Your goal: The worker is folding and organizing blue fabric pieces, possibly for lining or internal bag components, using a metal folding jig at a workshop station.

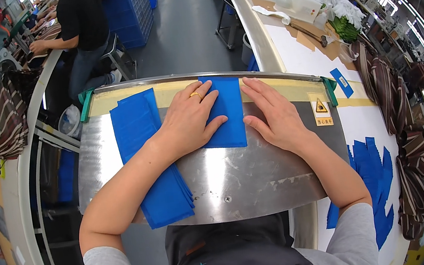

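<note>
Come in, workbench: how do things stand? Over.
Left hand flat on blue cloth. Right hand open at its right edge. Left forearm crosses over blue stack.

The person's left hand hides part of a flat, blue, rectangular fabric piece, and the left forearm covers the middle of a stack of long blue fabric strips. The right arm hides some jagged-edged blue fabric pieces. The upper edge cuts off a black-shirted co-worker's head; the lower, the dark grey apron.
</note>
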### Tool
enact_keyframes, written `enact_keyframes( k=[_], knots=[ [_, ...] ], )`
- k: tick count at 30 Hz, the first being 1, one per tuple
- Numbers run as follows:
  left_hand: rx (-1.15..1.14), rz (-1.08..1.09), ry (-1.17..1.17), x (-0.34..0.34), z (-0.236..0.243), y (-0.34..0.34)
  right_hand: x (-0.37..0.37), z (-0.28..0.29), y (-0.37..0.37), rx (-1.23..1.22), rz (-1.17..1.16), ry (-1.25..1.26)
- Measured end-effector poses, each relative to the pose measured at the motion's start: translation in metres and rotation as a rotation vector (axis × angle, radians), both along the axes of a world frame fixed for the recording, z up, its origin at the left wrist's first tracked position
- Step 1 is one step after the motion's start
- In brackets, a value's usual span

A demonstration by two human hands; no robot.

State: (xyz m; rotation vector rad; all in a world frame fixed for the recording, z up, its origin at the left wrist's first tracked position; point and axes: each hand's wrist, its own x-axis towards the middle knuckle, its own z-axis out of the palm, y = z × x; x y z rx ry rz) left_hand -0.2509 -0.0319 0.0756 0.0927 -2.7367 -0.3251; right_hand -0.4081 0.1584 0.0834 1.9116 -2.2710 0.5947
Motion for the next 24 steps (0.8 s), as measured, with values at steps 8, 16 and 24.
enact_keyframes(
  k=[8, 16, 24],
  knots=[
    [0.051, -0.019, 0.019, -0.004, -0.007, 0.001, -0.003, -0.001, 0.001, 0.101, -0.03, -0.015],
    [0.016, 0.008, -0.012, -0.004, -0.004, 0.005, -0.011, -0.006, 0.0, 0.082, -0.024, 0.019],
    [-0.005, 0.023, -0.015, -0.004, -0.005, 0.003, -0.009, -0.007, -0.001, 0.079, -0.033, 0.013]
  ],
)
